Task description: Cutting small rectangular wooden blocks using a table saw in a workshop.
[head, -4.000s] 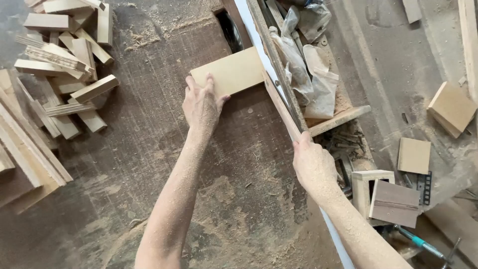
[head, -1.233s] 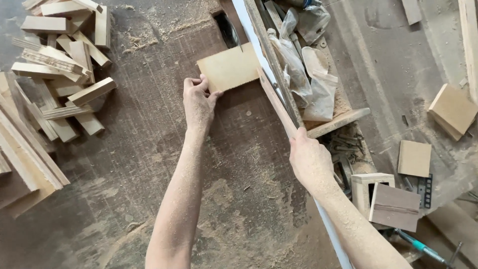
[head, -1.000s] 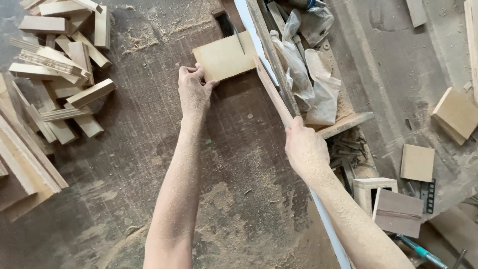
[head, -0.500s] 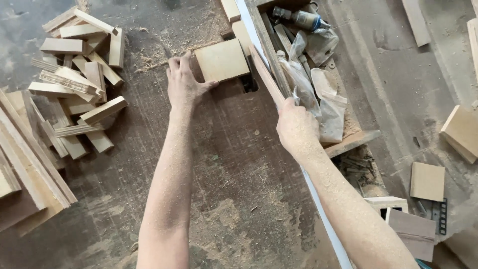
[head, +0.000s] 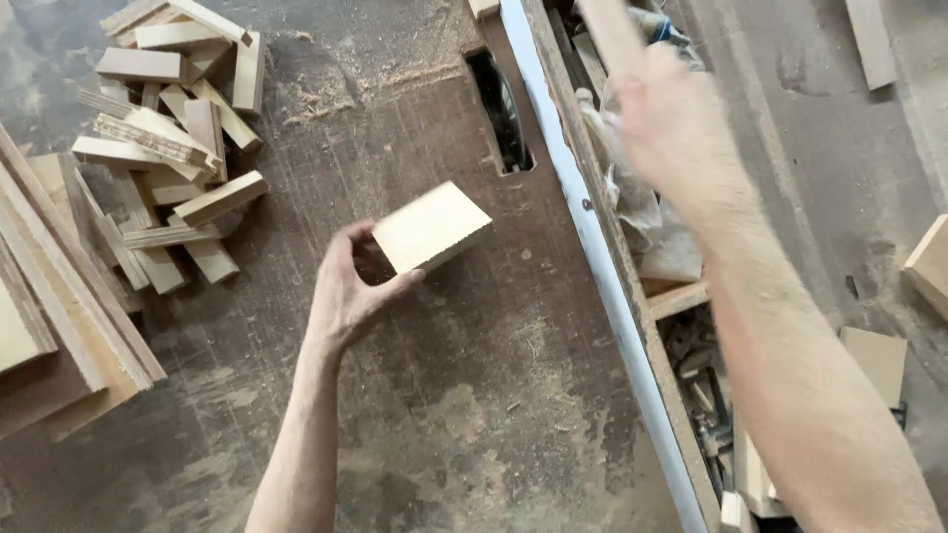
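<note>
Over dusty saw table, left hand gripping flat pale wood block, right hand blurred, grip unclear.

Layout: the left hand holds a wood block above the middle of the surface. The saw blade slot lies behind the block, just left of the fence rail. A pile of wood offcuts lies at far left. The right hand is right of the rail, over a bin of scraps.
</note>
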